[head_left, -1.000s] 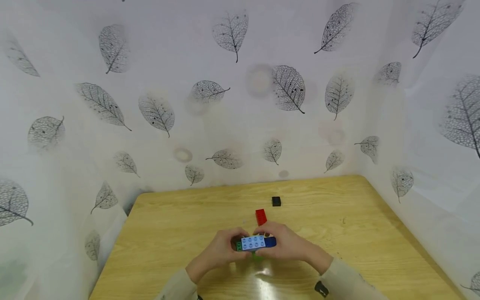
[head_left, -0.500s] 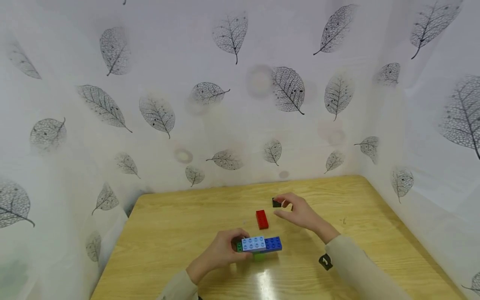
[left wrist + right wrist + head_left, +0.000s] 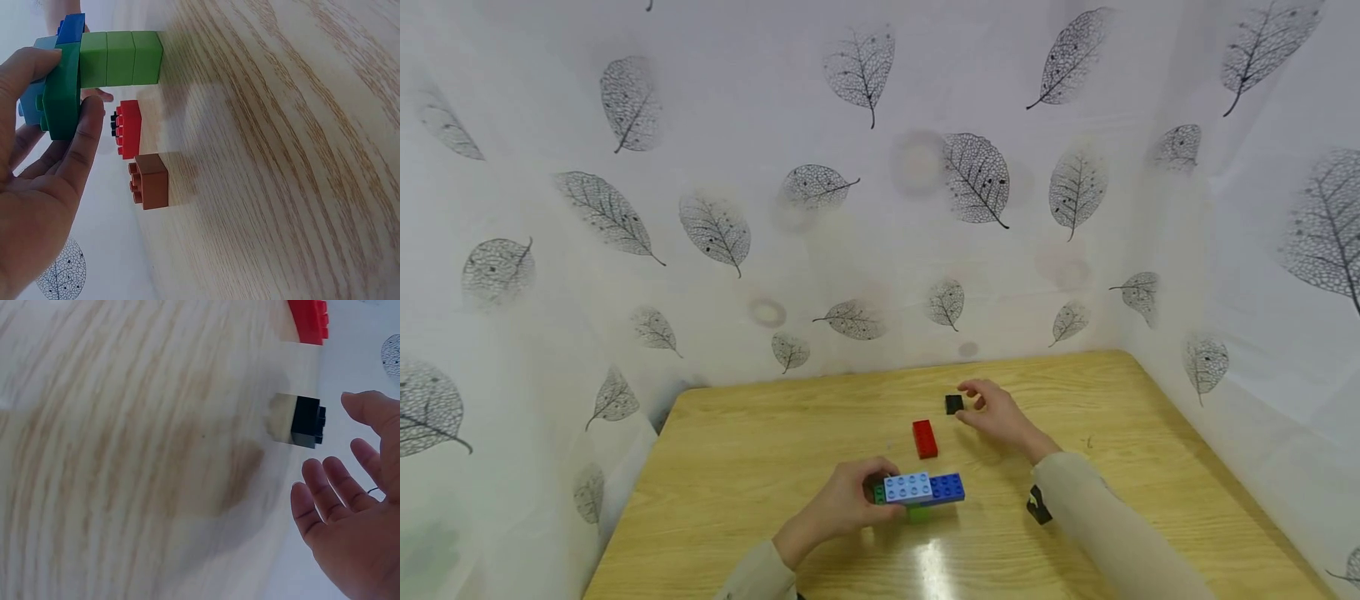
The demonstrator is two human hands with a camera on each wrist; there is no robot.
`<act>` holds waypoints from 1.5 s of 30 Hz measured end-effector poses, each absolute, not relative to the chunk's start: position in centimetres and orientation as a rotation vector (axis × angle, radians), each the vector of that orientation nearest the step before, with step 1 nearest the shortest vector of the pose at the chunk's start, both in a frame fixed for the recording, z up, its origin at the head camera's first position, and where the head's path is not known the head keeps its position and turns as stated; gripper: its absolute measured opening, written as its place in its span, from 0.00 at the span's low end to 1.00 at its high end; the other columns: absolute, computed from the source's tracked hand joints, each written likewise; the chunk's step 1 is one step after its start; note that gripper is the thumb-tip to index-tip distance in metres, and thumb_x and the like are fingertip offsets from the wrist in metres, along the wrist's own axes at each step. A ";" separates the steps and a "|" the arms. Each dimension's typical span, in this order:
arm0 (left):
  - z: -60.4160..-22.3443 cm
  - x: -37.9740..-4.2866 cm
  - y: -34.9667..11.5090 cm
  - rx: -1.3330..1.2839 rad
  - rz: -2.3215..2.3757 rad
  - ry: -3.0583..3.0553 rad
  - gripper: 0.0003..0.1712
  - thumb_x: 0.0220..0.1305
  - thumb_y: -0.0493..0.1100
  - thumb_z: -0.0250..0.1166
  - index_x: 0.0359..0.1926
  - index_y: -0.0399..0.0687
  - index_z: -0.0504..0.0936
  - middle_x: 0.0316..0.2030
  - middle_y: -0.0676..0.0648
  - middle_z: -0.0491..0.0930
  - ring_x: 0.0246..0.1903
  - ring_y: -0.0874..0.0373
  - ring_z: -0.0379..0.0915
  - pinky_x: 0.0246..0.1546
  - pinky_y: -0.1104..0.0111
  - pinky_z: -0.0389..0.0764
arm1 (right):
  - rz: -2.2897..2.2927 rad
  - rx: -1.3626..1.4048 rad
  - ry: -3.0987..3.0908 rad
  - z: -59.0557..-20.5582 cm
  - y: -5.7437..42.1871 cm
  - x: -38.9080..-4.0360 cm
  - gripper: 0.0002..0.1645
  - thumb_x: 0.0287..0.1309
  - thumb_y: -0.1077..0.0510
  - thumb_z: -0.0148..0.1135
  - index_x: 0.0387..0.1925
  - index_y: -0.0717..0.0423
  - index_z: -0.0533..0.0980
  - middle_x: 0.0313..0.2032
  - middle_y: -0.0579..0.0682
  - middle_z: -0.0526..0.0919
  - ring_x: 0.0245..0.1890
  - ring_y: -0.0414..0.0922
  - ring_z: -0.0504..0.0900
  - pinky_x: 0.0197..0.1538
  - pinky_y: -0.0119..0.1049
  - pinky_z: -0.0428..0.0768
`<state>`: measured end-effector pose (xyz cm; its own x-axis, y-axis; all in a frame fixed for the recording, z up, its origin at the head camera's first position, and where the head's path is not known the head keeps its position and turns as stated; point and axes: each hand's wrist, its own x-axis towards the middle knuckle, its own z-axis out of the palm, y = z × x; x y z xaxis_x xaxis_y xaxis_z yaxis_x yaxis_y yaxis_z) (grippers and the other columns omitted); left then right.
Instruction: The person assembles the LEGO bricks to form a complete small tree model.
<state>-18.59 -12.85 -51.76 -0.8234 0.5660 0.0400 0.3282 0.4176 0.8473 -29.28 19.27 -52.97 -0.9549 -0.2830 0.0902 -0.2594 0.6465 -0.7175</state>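
My left hand (image 3: 846, 504) grips a stack of toy building bricks by its dark green brick (image 3: 64, 94). On top lies a light blue brick (image 3: 907, 487); a blue brick (image 3: 947, 488) juts out to the right. Below them a column of light green bricks (image 3: 120, 58) reaches down to the tabletop. My right hand (image 3: 1000, 417) hovers just right of a small black brick (image 3: 954, 404), fingers parted and holding nothing. In the right wrist view, a gap shows between the fingertips and the black brick (image 3: 307, 422).
A red brick (image 3: 925, 439) lies on the wooden table (image 3: 760, 433) between the stack and the black brick. The left wrist view shows a brown brick (image 3: 154, 181) near the red one. A leaf-patterned white curtain (image 3: 880, 250) surrounds the table's back and sides.
My right hand has let go of the stack's blue end and moved away to the upper right, beside the black brick. My left hand keeps its hold and has barely moved.
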 end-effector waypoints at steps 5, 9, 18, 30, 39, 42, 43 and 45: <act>-51.7 -18.5 -12.8 0.788 1.372 2.413 0.21 0.61 0.47 0.78 0.53 0.54 0.84 0.45 0.54 0.85 0.39 0.67 0.77 0.39 0.75 0.80 | -1.211 -0.456 2.805 -54.1 19.2 -29.9 0.32 0.66 0.57 0.70 0.68 0.63 0.72 0.58 0.64 0.79 0.49 0.53 0.79 0.52 0.50 0.81; -51.7 -18.5 -12.8 0.790 1.372 2.409 0.21 0.61 0.47 0.78 0.53 0.54 0.84 0.44 0.54 0.85 0.39 0.68 0.77 0.38 0.75 0.80 | -1.198 -0.440 2.819 -54.5 19.1 -30.3 0.33 0.65 0.58 0.71 0.68 0.64 0.72 0.59 0.66 0.79 0.48 0.54 0.79 0.53 0.53 0.81; -51.7 -18.6 -12.6 0.805 1.365 2.420 0.20 0.62 0.48 0.78 0.53 0.54 0.84 0.45 0.55 0.85 0.40 0.68 0.77 0.40 0.75 0.80 | -1.115 -0.430 2.905 -55.1 18.8 -30.7 0.32 0.66 0.57 0.70 0.67 0.65 0.73 0.59 0.67 0.80 0.46 0.53 0.77 0.57 0.56 0.78; -51.5 -18.5 -12.6 0.790 1.367 2.411 0.20 0.62 0.48 0.78 0.53 0.54 0.84 0.45 0.55 0.85 0.40 0.68 0.77 0.40 0.74 0.80 | -1.064 -0.381 2.917 -55.5 18.5 -30.9 0.25 0.66 0.56 0.70 0.61 0.59 0.79 0.60 0.63 0.79 0.45 0.51 0.76 0.53 0.50 0.77; -51.5 -18.6 -12.8 0.771 1.356 2.413 0.20 0.62 0.48 0.78 0.53 0.55 0.83 0.45 0.55 0.84 0.40 0.67 0.76 0.41 0.75 0.80 | -1.106 -0.406 2.877 -54.6 18.5 -30.5 0.22 0.65 0.55 0.73 0.57 0.58 0.80 0.55 0.59 0.81 0.44 0.49 0.76 0.50 0.45 0.77; -51.5 -18.6 -12.8 0.768 1.356 2.411 0.20 0.62 0.48 0.77 0.54 0.55 0.83 0.45 0.55 0.84 0.41 0.67 0.76 0.42 0.74 0.79 | -1.132 -0.453 2.853 -53.6 18.3 -30.1 0.22 0.64 0.54 0.74 0.56 0.58 0.80 0.54 0.58 0.83 0.44 0.48 0.78 0.48 0.42 0.78; -51.5 -18.6 -12.8 0.769 1.355 2.411 0.20 0.62 0.48 0.77 0.54 0.55 0.83 0.45 0.55 0.84 0.41 0.67 0.76 0.42 0.75 0.79 | -1.140 -0.477 2.845 -53.3 18.2 -29.9 0.22 0.64 0.54 0.74 0.55 0.58 0.81 0.54 0.57 0.83 0.44 0.48 0.78 0.48 0.42 0.79; -51.5 -18.6 -12.8 0.774 1.355 2.410 0.20 0.62 0.48 0.77 0.54 0.55 0.83 0.45 0.55 0.84 0.40 0.67 0.76 0.42 0.74 0.80 | -1.148 -0.541 2.830 -52.5 18.0 -29.5 0.22 0.63 0.53 0.74 0.55 0.59 0.81 0.51 0.56 0.84 0.44 0.49 0.79 0.46 0.41 0.79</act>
